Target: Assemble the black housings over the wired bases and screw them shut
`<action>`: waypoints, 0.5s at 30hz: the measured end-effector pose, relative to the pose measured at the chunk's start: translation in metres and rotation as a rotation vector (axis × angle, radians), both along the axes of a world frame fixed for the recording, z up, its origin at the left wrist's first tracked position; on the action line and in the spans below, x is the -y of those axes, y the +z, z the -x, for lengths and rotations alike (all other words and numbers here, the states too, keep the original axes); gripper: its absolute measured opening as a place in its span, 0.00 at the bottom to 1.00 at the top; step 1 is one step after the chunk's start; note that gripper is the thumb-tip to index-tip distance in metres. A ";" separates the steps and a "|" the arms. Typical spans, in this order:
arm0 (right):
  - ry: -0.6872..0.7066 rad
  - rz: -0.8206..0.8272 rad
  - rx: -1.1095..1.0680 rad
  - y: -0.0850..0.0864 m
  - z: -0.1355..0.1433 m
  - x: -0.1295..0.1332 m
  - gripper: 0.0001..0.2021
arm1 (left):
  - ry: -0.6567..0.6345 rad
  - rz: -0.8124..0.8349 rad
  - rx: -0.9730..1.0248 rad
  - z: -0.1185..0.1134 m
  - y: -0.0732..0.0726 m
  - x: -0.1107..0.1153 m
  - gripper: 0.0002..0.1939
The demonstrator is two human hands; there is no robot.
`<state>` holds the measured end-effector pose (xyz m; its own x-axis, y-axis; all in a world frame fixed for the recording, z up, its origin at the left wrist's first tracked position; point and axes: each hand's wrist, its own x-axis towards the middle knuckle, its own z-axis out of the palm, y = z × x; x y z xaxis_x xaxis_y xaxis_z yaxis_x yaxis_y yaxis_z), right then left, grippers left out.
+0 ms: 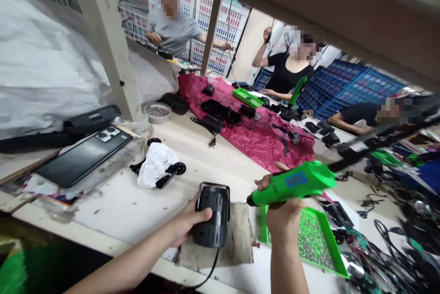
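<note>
My left hand (190,221) grips a black cylindrical device with slots and a bracket (212,215), thumb across its front. A cable runs from its lower end over the table edge. Beneath the device lies a worn brown pad (239,234). My right hand (283,211) is wrapped round a green electric screwdriver (295,183), whose tip points left toward the device but stays apart from it. Just under that hand, a green tray (318,239) holds many small screws.
A white cloth bundle (156,163) with black parts and a phone (84,154) lie to the left. A tub of screws (157,113) stands by the post (106,37). Black parts rest on pink plastic (271,143). Cables and parts crowd the right. Several people sit beyond; a shelf hangs overhead.
</note>
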<state>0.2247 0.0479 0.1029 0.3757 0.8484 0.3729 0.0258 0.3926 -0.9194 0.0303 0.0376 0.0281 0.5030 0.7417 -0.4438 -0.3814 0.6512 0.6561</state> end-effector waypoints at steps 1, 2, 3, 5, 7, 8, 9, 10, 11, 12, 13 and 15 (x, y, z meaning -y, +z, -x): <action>-0.002 -0.017 0.048 -0.002 -0.001 0.006 0.28 | 0.006 0.002 -0.008 0.000 0.000 0.000 0.48; -0.005 -0.029 0.085 -0.004 -0.001 0.012 0.25 | 0.011 0.010 -0.018 -0.001 -0.001 0.000 0.46; -0.008 -0.035 0.096 -0.006 0.000 0.017 0.22 | 0.015 0.022 -0.028 -0.001 -0.002 0.000 0.44; 0.000 -0.038 0.046 -0.005 0.004 0.024 0.18 | 0.015 0.030 -0.048 -0.002 -0.002 0.000 0.41; 0.008 -0.034 -0.077 -0.001 0.011 0.027 0.16 | 0.018 0.018 -0.062 -0.001 -0.003 0.001 0.41; 0.003 -0.034 -0.148 0.003 0.015 0.028 0.16 | 0.014 0.001 -0.063 -0.001 -0.003 0.001 0.42; -0.009 -0.049 -0.208 0.007 0.019 0.028 0.18 | 0.009 -0.022 -0.060 -0.001 -0.003 0.002 0.43; -0.020 -0.079 -0.253 0.012 0.022 0.027 0.20 | 0.003 -0.048 -0.052 0.000 -0.003 0.002 0.45; -0.029 -0.121 -0.286 0.017 0.026 0.027 0.21 | -0.006 -0.073 -0.042 0.000 -0.003 0.002 0.47; -0.035 -0.169 -0.306 0.021 0.029 0.026 0.22 | -0.014 -0.091 -0.031 0.001 -0.004 0.002 0.48; -0.036 -0.212 -0.314 0.025 0.032 0.025 0.22 | -0.021 -0.099 -0.020 0.001 -0.005 0.002 0.49; -0.036 -0.274 -0.323 0.029 0.036 0.025 0.21 | -0.024 -0.078 -0.006 0.003 -0.006 0.001 0.51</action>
